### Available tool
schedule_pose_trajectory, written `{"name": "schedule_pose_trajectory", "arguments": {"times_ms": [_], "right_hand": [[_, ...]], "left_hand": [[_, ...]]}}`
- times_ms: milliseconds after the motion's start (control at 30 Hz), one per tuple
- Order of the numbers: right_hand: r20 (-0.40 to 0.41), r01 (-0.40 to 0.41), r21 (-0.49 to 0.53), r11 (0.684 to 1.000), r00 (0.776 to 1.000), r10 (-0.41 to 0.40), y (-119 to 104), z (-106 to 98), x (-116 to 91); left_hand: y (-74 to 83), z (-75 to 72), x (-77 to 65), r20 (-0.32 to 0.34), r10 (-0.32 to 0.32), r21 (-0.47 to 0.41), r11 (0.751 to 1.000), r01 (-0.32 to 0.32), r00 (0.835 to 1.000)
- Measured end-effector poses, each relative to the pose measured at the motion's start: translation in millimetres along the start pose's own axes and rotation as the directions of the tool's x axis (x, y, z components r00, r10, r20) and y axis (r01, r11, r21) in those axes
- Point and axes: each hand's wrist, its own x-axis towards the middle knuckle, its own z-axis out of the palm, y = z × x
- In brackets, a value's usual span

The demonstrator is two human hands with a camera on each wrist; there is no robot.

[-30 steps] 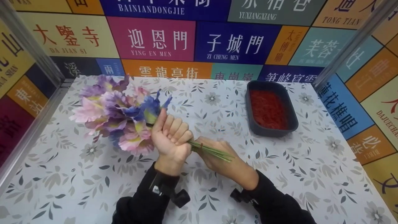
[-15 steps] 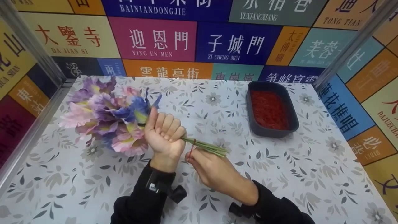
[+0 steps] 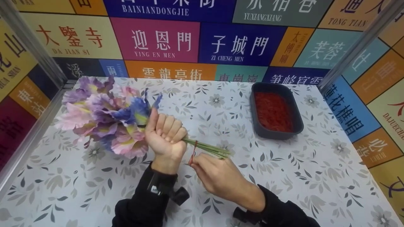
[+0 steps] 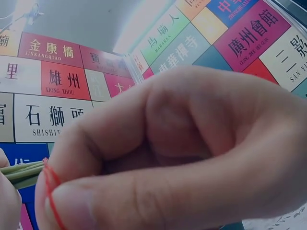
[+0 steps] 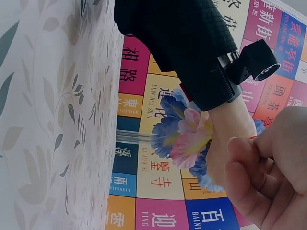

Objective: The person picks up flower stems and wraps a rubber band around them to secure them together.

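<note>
Flowers [image 3: 107, 115] in pink, purple and blue are held sideways over a patterned table [image 3: 94, 192], stems [image 3: 208, 148] jutting right, seemingly to leave room for the red string [image 3: 193, 152] crossing them. Beside the flowers, the left hand [image 3: 165, 137] curls firmly around the stems; right of the flowers, the right hand [image 3: 219, 178], just apart from it, pinches the string. Well right of the flowers sits a dark tub [image 3: 277, 135] of red strands [image 3: 273, 112].
</note>
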Motion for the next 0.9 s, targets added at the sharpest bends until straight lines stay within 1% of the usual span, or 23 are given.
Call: {"name": "schedule_pose_trajectory", "arguments": {"times_ms": [100, 233, 333, 467, 567, 667, 767, 900], "right_hand": [[-0.002, -0.015, 0.017, 1.000, 1.000, 0.015, -2, -1, 1], [-0.009, -0.028, 0.044, 0.999, 1.000, 0.029, -4, -5, 2], [-0.024, -0.012, 0.058, 0.998, 1.000, 0.014, -4, -9, 2], [-0.051, 0.010, 0.066, 0.998, 0.999, -0.007, -1, -16, 4], [-0.074, 0.015, 0.068, 0.998, 0.997, -0.010, 2, -22, 5], [-0.104, 0.022, 0.053, 0.998, 0.994, -0.016, 6, -31, 7], [-0.132, 0.031, 0.024, 0.999, 0.991, -0.027, 12, -40, 9], [-0.161, 0.038, -0.048, 0.998, 0.986, -0.046, 20, -50, 12]], "left_hand": [[0.1, 0.3, -0.1, -0.007, 0.016, 0.017, 1.000, -0.016, 1.000], [-0.2, 0.2, 0.0, 0.004, 0.032, 0.040, 0.999, -0.033, 0.999], [-0.9, 0.6, -0.1, 0.032, 0.038, 0.065, 0.997, -0.040, 0.999], [-2.1, 1.3, -0.3, 0.087, 0.039, 0.110, 0.993, -0.049, 0.995], [-3.3, 1.4, -0.2, 0.129, 0.021, 0.127, 0.991, -0.037, 0.991], [-4.7, 1.4, 0.0, 0.158, -0.013, 0.132, 0.991, -0.008, 0.987], [-6.5, 0.9, -0.3, 0.174, -0.043, 0.151, 0.988, 0.016, 0.984], [-8.4, 0.1, -1.3, 0.179, -0.061, 0.175, 0.984, 0.029, 0.982]]}}
